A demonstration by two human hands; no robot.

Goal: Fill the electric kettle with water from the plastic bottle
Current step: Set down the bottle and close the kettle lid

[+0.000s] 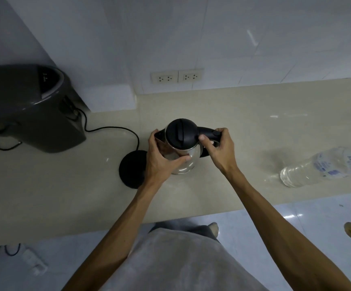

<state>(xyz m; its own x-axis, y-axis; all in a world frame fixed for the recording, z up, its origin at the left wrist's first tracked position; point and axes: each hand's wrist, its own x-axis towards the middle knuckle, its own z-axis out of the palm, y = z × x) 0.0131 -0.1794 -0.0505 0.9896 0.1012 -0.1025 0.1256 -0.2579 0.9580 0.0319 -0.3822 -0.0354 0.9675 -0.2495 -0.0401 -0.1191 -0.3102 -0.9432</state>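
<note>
A steel electric kettle (186, 159) with a closed black lid (180, 133) stands on the beige counter (254, 127), just right of its round black base (131, 169). My left hand (162, 158) wraps the kettle's body near the spout. My right hand (218, 148) grips the black handle, thumb close to the lid. A clear plastic bottle (321, 166) with a blue label stands at the right of the counter, apart from both hands; its cap end runs out of the frame.
A dark grey appliance (29, 108) stands at the back left, with a black cord (115, 131) looping to the kettle base. Two wall sockets (177, 76) sit above the counter. The counter's front edge (191, 219) is near my body; tiled floor lies below.
</note>
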